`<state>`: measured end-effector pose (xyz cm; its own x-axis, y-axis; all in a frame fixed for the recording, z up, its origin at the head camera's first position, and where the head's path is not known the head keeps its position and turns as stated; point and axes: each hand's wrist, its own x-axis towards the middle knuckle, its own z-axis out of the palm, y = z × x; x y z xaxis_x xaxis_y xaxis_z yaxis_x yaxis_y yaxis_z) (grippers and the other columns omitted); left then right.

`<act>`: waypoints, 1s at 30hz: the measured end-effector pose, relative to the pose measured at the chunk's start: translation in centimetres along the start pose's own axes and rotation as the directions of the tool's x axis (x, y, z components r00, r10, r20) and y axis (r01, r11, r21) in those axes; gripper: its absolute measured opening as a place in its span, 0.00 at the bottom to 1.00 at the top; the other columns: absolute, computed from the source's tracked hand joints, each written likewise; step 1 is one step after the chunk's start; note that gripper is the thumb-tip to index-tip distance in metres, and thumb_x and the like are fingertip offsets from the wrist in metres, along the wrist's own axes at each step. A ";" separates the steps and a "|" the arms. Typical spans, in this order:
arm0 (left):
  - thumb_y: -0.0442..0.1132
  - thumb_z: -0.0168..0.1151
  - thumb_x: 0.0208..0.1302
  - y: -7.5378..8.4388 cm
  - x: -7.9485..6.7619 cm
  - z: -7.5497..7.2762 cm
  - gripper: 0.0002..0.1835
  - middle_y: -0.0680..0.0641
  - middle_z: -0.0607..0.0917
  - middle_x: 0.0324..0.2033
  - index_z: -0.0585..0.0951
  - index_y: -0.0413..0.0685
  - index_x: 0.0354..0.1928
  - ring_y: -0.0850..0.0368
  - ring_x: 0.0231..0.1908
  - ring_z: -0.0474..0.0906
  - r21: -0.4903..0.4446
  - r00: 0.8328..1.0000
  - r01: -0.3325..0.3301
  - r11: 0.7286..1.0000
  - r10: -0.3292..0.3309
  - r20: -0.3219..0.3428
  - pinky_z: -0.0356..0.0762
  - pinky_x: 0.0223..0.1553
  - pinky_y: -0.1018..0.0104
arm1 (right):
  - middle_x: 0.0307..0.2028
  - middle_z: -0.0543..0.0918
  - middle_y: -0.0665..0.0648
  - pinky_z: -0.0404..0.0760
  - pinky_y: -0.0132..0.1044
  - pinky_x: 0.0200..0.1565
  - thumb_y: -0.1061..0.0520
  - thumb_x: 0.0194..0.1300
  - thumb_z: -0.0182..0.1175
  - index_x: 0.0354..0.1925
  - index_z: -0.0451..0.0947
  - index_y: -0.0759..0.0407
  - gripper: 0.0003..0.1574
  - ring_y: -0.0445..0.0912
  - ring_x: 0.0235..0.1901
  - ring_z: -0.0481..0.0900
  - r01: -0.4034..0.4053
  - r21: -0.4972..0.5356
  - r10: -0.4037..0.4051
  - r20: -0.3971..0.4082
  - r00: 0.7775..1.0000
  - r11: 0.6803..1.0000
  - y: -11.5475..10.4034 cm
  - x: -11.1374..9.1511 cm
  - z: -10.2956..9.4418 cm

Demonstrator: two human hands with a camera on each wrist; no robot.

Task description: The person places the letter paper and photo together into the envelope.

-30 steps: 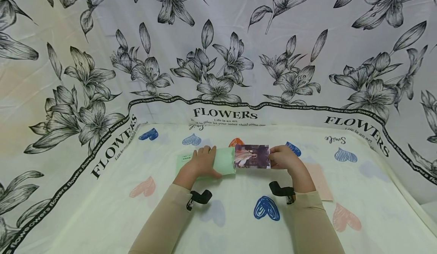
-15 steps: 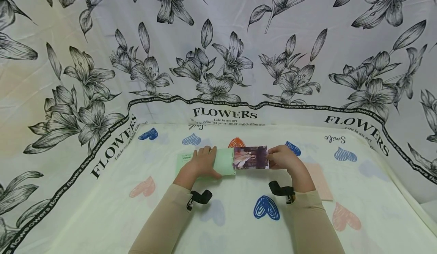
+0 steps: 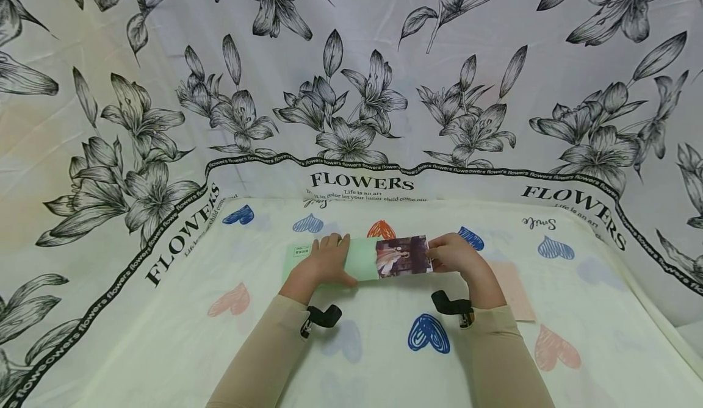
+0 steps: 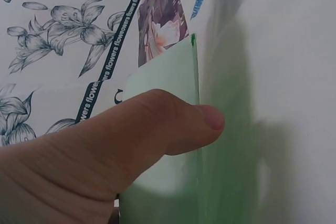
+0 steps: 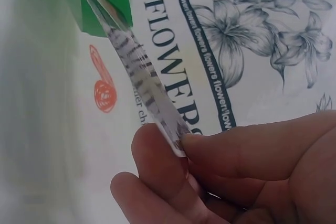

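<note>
A pale cloth printed with blue, red and pink hearts point(image 3: 429, 334) covers the bench point(image 3: 384, 371), and behind it rises a white curtain point(image 3: 362, 17) of black line-drawn lilies, with "FLOWERS" lettering along its lower border. A pink sheet point(image 3: 516, 295) lies on the cloth, partly hidden by the right forearm. The green envelope point(image 3: 362, 258) lies in the middle of the bench, a small printed box point(image 3: 301, 252) near its left end. At its right end sits the photo point(image 3: 403, 257), its left end hidden by the envelope and the rest showing. The left hand point(image 3: 324, 261) rests on the envelope, fingers spread, thumb apart from them; the right hand point(image 3: 453, 252) pinches the photo's right edge. The left wrist view shows the thumb crossing the envelope's near edge, with a dark green mark at one corner. The right wrist view alone shows the photo nearly edge-on, slightly bowed, clamped between thumb and fingers, and the envelope's darker green side.
</note>
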<state>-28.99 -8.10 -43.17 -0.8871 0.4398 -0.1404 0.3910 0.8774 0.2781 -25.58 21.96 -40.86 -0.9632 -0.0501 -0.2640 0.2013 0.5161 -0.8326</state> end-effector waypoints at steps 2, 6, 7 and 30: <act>0.61 0.80 0.49 0.0 0.0 0.0 0.65 0.34 0.61 0.73 0.54 0.37 0.80 0.35 0.73 0.54 0.001 1.000 0.000 1.000 0.000 0.001 0.45 0.74 0.35 | 0.44 0.84 0.67 0.87 0.44 0.42 0.63 0.74 0.56 0.63 0.73 0.78 0.25 0.52 0.36 0.84 -0.004 -0.002 0.004 0.000 1.000 1.000 0.0 0.0 0.0; 0.61 0.79 0.49 0.1 0.0 -0.1 0.65 0.33 0.61 0.73 0.55 0.37 0.80 0.35 0.73 0.54 0.002 1.000 -0.006 1.000 0.006 -0.001 0.45 0.74 0.35 | 0.46 0.84 0.67 0.88 0.44 0.42 0.61 0.74 0.58 0.62 0.75 0.75 0.24 0.53 0.38 0.85 -0.022 -0.002 0.022 -0.009 1.000 1.000 0.0 0.2 0.0; 0.61 0.79 0.49 0.1 -0.1 -0.1 0.64 0.33 0.61 0.73 0.55 0.37 0.80 0.35 0.73 0.54 0.001 1.000 -0.006 1.000 0.006 -0.002 0.45 0.74 0.35 | 0.46 0.84 0.68 0.88 0.44 0.42 0.60 0.74 0.58 0.62 0.75 0.75 0.24 0.53 0.38 0.85 -0.025 -0.004 0.025 -0.012 1.000 1.000 0.1 0.2 0.0; 0.60 0.78 0.51 0.1 -0.2 -0.4 0.63 0.33 0.62 0.73 0.54 0.38 0.80 0.35 0.73 0.55 -0.015 1.000 0.005 1.000 -0.005 0.003 0.45 0.74 0.35 | 0.52 0.82 0.71 0.87 0.43 0.44 0.60 0.75 0.57 0.68 0.70 0.73 0.28 0.53 0.40 0.87 -0.026 0.003 0.026 -0.019 0.999 1.000 -0.3 0.6 0.6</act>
<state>-28.90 -8.17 -42.70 -0.8882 0.4359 -0.1451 0.3825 0.8766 0.2919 -26.14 21.23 -41.07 -0.9608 -0.0200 -0.2764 0.2272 0.5147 -0.8268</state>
